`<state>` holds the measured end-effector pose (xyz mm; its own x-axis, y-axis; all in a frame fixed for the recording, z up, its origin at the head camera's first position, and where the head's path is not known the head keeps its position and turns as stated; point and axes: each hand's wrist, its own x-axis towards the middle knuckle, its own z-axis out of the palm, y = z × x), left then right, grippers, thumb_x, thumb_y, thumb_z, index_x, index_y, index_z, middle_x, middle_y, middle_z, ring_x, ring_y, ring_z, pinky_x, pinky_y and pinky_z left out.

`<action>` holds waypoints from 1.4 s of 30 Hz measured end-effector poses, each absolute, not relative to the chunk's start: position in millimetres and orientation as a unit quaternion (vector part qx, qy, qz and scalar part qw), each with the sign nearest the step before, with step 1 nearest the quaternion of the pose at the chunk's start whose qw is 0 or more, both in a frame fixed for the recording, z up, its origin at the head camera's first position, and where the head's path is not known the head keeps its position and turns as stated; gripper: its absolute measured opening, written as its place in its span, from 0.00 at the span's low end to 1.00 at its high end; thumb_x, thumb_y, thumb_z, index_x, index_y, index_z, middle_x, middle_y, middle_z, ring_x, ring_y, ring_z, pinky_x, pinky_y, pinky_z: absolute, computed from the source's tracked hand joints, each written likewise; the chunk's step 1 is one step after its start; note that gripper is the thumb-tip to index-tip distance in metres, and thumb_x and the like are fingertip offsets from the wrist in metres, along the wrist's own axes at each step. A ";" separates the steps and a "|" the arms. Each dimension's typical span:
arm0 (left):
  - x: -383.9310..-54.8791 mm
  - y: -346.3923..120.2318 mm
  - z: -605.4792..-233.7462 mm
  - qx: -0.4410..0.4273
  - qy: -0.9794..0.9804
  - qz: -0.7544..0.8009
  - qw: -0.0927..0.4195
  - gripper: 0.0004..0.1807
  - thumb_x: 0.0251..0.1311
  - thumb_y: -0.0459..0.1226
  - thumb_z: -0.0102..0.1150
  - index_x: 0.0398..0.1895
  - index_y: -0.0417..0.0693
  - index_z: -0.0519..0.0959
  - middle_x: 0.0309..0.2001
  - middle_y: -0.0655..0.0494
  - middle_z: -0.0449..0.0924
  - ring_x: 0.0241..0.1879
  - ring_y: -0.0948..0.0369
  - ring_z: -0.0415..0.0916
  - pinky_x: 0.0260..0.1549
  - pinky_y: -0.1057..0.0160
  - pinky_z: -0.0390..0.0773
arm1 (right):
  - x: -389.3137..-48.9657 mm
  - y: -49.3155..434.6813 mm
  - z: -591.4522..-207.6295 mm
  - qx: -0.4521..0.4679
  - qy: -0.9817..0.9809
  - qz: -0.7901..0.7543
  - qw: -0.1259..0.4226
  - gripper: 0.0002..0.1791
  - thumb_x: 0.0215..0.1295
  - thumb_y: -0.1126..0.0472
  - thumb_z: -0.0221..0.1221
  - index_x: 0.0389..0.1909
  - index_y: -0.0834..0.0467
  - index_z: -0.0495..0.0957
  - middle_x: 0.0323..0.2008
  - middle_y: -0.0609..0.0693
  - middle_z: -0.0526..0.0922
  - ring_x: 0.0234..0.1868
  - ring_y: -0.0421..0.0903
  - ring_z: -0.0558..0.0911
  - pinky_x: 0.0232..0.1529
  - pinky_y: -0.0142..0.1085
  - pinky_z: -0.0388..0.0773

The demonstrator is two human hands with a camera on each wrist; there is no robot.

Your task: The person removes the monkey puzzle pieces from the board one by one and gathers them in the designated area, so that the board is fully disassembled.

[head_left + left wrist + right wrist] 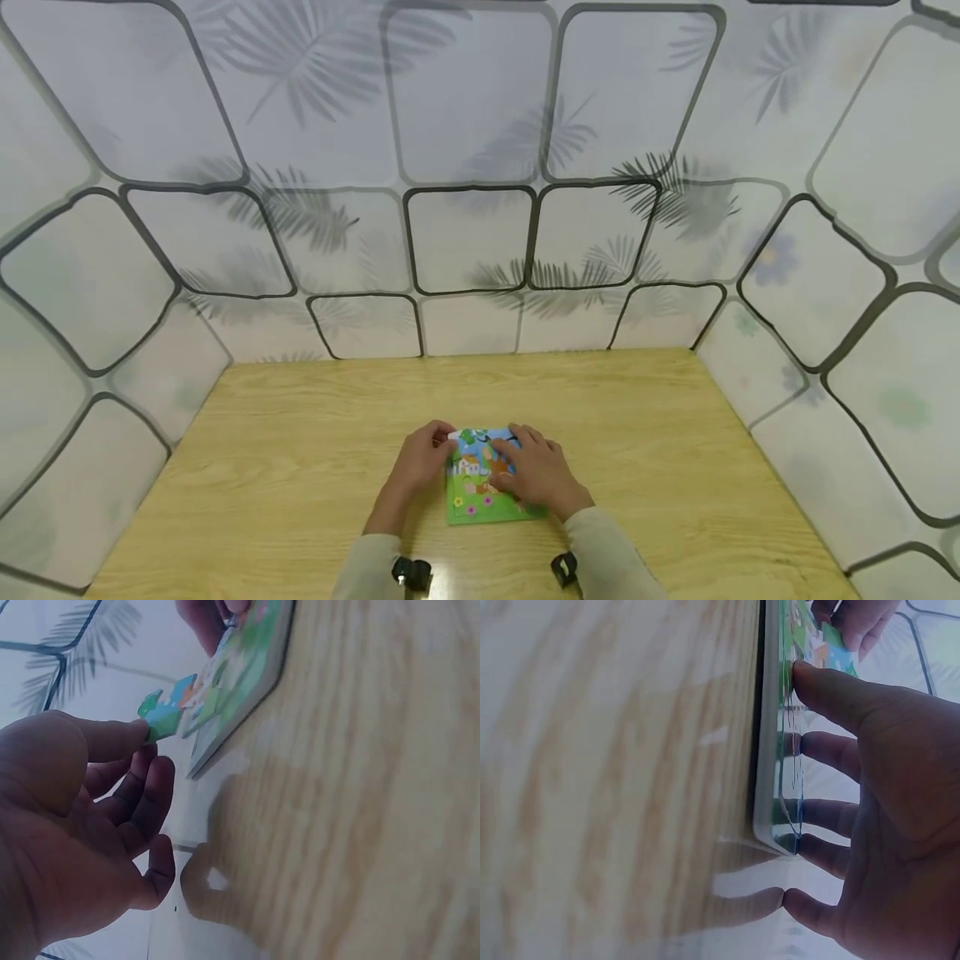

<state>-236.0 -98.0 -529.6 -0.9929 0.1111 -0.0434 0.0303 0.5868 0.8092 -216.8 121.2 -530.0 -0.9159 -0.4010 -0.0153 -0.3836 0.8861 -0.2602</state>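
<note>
The puzzle lies flat on the table, in front of the person and between the two hands. At its upper left side, the left hand pinches one puzzle piece, which is tilted and raised from the board; whether its edge touches the neighbour, I cannot tell. The right hand is spread, with fingertips resting on the picture at the right and holding nothing that I can see. From my distant place, I judge the step in hand is handling this single piece, but lifting or fitting I cannot decide. The next move seems to call for a steady board and, if fitting, a level piece. Behind stands a leaf-patterned wall.
</note>
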 end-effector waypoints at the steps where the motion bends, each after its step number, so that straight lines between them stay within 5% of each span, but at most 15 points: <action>1: -236.2 -97.5 -529.8 0.038 0.890 0.452 0.045 0.09 0.65 0.36 0.55 0.46 0.44 0.78 0.37 0.54 0.78 0.37 0.61 0.73 0.39 0.60 0.74 | -217.0 120.8 -530.0 -0.200 0.971 -0.127 0.035 0.31 0.62 0.37 0.58 0.64 0.43 0.70 0.70 0.57 0.63 0.70 0.60 0.64 0.58 0.62 0.66; 22: -232.9 -115.8 -519.4 0.005 0.881 0.473 0.015 0.08 0.69 0.37 0.51 0.47 0.47 0.76 0.41 0.53 0.77 0.39 0.59 0.73 0.38 0.62 0.73 | -212.8 93.5 -522.1 -0.119 0.983 -0.137 0.009 0.32 0.57 0.35 0.62 0.57 0.49 0.75 0.63 0.55 0.69 0.65 0.56 0.67 0.55 0.61 0.69; 30: -232.2 -171.9 -522.7 -0.038 0.890 0.453 0.025 0.16 0.71 0.37 0.45 0.59 0.44 0.68 0.49 0.43 0.73 0.43 0.52 0.75 0.32 0.63 0.74 | -212.3 99.6 -525.5 -0.130 0.979 -0.158 0.019 0.29 0.61 0.38 0.59 0.59 0.47 0.74 0.67 0.57 0.67 0.68 0.57 0.65 0.58 0.62 0.66; 35: -232.0 -197.2 -522.1 -0.053 0.904 0.423 0.040 0.18 0.67 0.36 0.47 0.59 0.40 0.69 0.53 0.40 0.73 0.53 0.46 0.74 0.40 0.57 0.77 | -211.3 104.1 -523.7 -0.134 0.974 -0.184 0.020 0.27 0.62 0.41 0.60 0.59 0.48 0.74 0.68 0.60 0.65 0.69 0.60 0.63 0.60 0.62 0.65; 42: -232.2 -215.9 -521.6 -0.058 0.930 0.363 0.024 0.16 0.68 0.36 0.48 0.56 0.39 0.74 0.53 0.39 0.77 0.53 0.45 0.75 0.50 0.46 0.74 | -209.5 112.2 -524.6 -0.142 0.969 -0.201 0.013 0.24 0.63 0.43 0.60 0.58 0.47 0.75 0.67 0.62 0.65 0.68 0.61 0.65 0.58 0.63 0.67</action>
<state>-232.2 -215.9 -521.6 -0.9922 -0.0898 -0.0868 -0.1249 0.7297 0.6723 -209.5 112.2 -524.6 -0.9596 -0.2798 0.0307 -0.2689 0.8793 -0.3931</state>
